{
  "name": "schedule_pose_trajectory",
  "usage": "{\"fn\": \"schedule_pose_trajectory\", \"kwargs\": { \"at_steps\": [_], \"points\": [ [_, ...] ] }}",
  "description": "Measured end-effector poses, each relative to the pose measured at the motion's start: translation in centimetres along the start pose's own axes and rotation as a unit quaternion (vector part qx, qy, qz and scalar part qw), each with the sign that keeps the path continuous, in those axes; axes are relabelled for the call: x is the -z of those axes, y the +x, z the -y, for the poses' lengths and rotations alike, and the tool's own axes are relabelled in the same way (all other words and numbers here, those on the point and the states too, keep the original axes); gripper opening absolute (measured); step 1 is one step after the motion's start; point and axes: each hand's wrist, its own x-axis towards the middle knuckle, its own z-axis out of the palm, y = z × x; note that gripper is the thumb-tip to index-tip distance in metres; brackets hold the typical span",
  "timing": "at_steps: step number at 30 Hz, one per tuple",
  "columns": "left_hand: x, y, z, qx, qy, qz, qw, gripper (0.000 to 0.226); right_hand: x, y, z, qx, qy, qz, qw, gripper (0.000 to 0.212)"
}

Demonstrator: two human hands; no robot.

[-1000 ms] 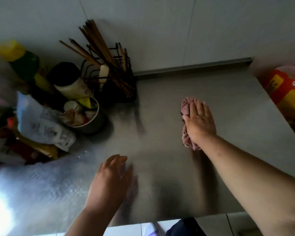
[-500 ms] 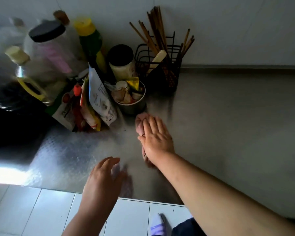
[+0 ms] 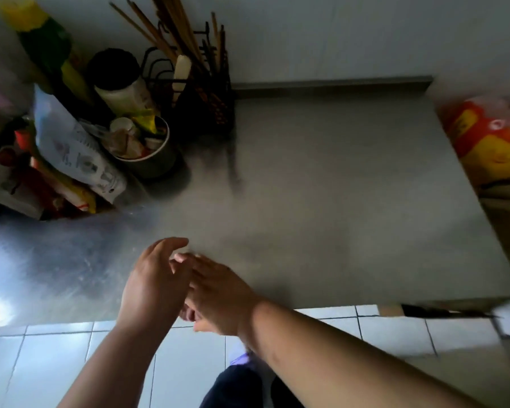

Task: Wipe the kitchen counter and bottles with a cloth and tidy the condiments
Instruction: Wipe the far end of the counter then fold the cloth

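Observation:
The steel counter (image 3: 336, 201) fills the middle of the head view. At its front edge my right hand (image 3: 221, 293) lies flat with straight fingers. A small pinkish bit of the cloth (image 3: 189, 315) shows under its palm; the rest is hidden. My left hand (image 3: 153, 284) is cupped beside it at the edge, touching the right fingertips and holding nothing that I can see. The condiments crowd the back left corner: a green bottle with a yellow cap (image 3: 44, 42), a black-lidded jar (image 3: 118, 75), a white packet (image 3: 77, 151) and a metal cup of sachets (image 3: 150, 154).
A black wire rack of chopsticks (image 3: 195, 95) stands against the wall behind the cup. A red and yellow bag (image 3: 489, 142) sits past the counter's right edge. White floor tiles (image 3: 56, 363) lie below the front edge.
My right hand has drawn the cloth from near the metal cup back to the front edge. It now meets my left hand, which has cupped there. The camera swung back right.

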Motion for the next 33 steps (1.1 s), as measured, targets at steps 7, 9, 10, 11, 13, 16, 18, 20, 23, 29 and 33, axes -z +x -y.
{"fn": "schedule_pose_trajectory", "kwargs": {
  "at_steps": [7,9,10,11,13,16,18,20,23,29,33],
  "points": [
    [-6.9,-2.2,-8.0,-0.043,0.004,0.064,0.997,0.034,4.4,-12.2,-7.0,-0.053,-0.066,-0.041,0.996,0.060],
    [-8.8,-2.9,-9.9,-0.063,0.008,0.074,0.995,0.033,5.9,-15.6,-8.9,-0.084,-0.078,-0.037,0.993,0.066],
    [-9.6,-3.2,-10.7,-0.073,0.010,0.078,0.994,0.031,6.6,-17.3,-9.8,-0.101,-0.084,-0.030,0.991,0.071],
    [-10.3,-3.5,-11.4,-0.078,0.013,0.082,0.993,0.031,7.4,-18.8,-10.7,-0.121,-0.094,-0.018,0.988,0.079],
    [-11.6,-4.0,-12.8,-0.087,0.017,0.089,0.992,0.029,8.7,-22.0,-12.5,-0.176,-0.108,0.009,0.978,0.101],
    [-13.5,-4.8,-15.0,-0.108,0.011,0.106,0.988,0.030,11.2,-27.1,-14.8,-0.270,-0.110,0.025,0.956,0.114],
    [-14.5,-5.2,-16.3,-0.118,0.001,0.117,0.986,0.031,13.1,-30.2,-16.1,-0.331,-0.115,0.010,0.937,0.102],
    [-15.0,-5.5,-16.9,-0.119,-0.006,0.127,0.985,0.031,14.2,-32.4,-17.7,-0.400,-0.130,-0.022,0.907,0.085],
    [-15.1,-5.8,-17.3,-0.117,-0.015,0.128,0.985,0.032,15.8,-33.4,-20.6,-0.521,-0.167,-0.043,0.836,0.089],
    [-14.3,-5.2,-15.7,-0.082,-0.031,0.088,0.992,0.031,17.1,-26.6,-26.1,-0.600,-0.167,-0.043,0.782,0.083],
    [-13.8,-5.0,-15.0,-0.061,-0.035,0.070,0.995,0.030,14.7,-17.1,-24.5,-0.507,-0.157,-0.047,0.846,0.079]
  ]
}}
